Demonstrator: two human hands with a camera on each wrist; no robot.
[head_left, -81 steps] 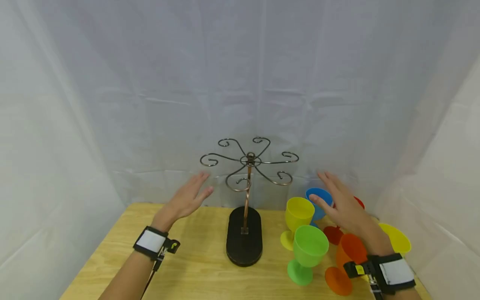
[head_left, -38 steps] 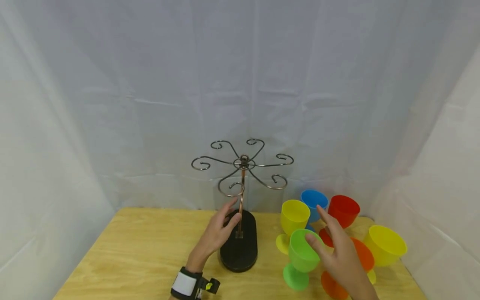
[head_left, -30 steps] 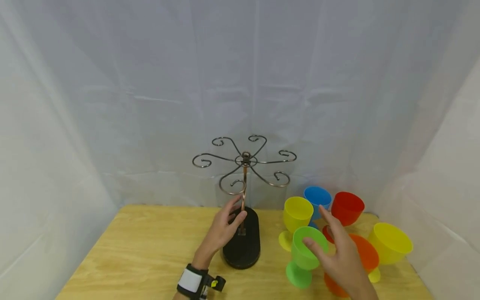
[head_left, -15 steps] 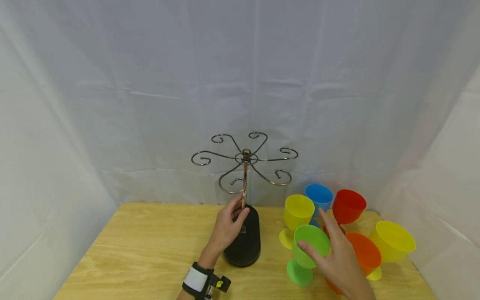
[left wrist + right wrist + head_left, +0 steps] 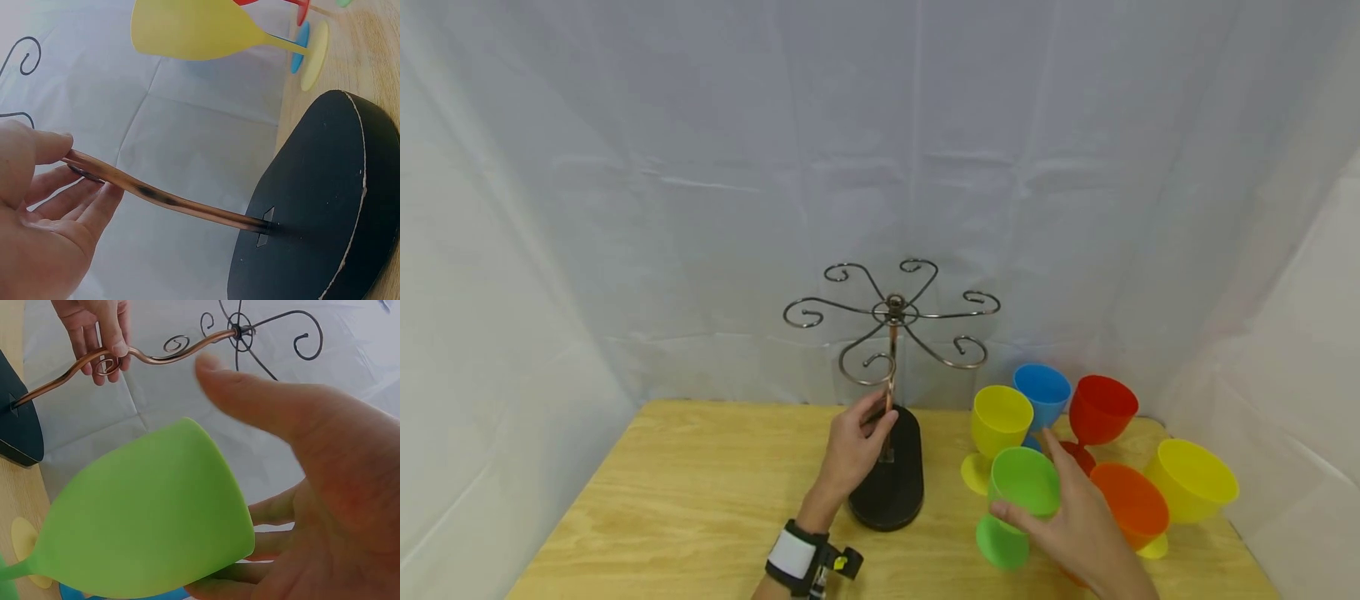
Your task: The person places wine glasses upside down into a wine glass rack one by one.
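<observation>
Left grip [image 5: 852,446] pinching the copper-coloured stem [image 5: 162,199] of the stand [image 5: 887,498] on the desk [image 5: 715,467]; right grip [image 5: 1078,512] spread about the upright green goblet [image 5: 1024,477], contact unclear, obscuring part of the orange goblet [image 5: 1133,500].

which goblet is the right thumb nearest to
The only green goblet: in the head view, the thumb of the right hand overlaps it and no other goblet.

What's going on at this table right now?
A person's left hand pinches the copper pole of a metal rack. The right hand is spread around the green goblet, its thumb clear of it. Five other goblets stand nearby on the wooden table, and none hangs on the rack.
</observation>
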